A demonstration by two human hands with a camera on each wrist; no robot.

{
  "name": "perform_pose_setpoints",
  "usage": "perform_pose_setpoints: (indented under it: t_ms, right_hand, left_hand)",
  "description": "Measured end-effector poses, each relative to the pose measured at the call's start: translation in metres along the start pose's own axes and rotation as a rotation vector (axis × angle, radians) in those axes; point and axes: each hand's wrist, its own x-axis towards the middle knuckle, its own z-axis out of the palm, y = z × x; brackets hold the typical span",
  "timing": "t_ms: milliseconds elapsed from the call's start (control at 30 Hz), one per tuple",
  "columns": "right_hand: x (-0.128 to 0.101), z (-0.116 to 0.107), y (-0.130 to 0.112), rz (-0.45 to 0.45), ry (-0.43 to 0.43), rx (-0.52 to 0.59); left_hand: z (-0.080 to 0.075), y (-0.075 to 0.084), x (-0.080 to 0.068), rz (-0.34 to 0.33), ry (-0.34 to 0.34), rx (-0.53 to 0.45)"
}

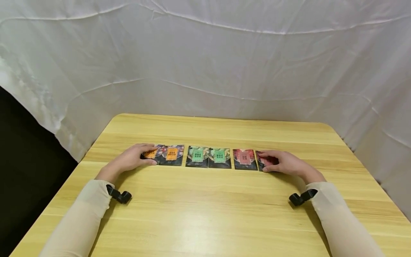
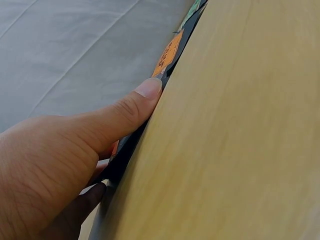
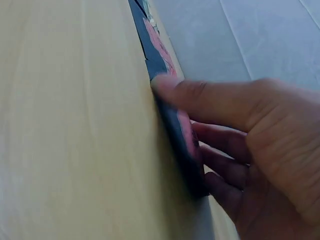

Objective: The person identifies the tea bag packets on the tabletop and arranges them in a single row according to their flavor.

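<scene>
Six small dark packets lie in a row across the wooden table [image 1: 205, 214]. My left hand [image 1: 146, 156] pinches the leftmost orange-labelled packet [image 1: 151, 154] between thumb [image 2: 145, 95] and fingers; its dark near edge [image 2: 125, 150] shows in the left wrist view. A second orange packet [image 1: 172, 154] lies beside it. My right hand [image 1: 263, 161] pinches the rightmost red packet [image 1: 259, 163], thumb [image 3: 200, 97] on the packet's near edge [image 3: 182, 135] and fingers over its top, hiding most of it. Another red packet [image 1: 244, 159] lies just to its left.
Two green-labelled packets [image 1: 197, 156] [image 1: 219, 157] lie in the middle of the row. A creased white cloth [image 1: 205, 64] hangs behind and around the table. A dark gap [image 1: 19, 150] opens past the table's left edge. Bare wood runs between the row and me.
</scene>
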Motion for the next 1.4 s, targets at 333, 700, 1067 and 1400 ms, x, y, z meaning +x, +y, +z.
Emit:
perform_pose_setpoints:
  t_ms: [333,700,1067,1400]
  right_hand:
    - [0.0062,0.0031,0.0021,-0.01,0.036,0.0]
    - [0.0077,0.0066,0.0014,-0.007,0.04,-0.008]
    - [0.0062,0.0056,-0.0027,-0.015,0.038,-0.011]
    - [0.0057,0.0051,-0.0054,-0.011,0.04,-0.039]
  left_hand:
    - [-0.0011,0.0002,0.0,0.011,0.001,-0.011]
    - [-0.0011,0.0012,-0.0008,0.021,-0.007,-0.005]
    - [-0.0036,0.0045,-0.0005,0.01,-0.014,0.027]
    - [-0.0031,0.0044,-0.0009,0.009,-0.01,0.046]
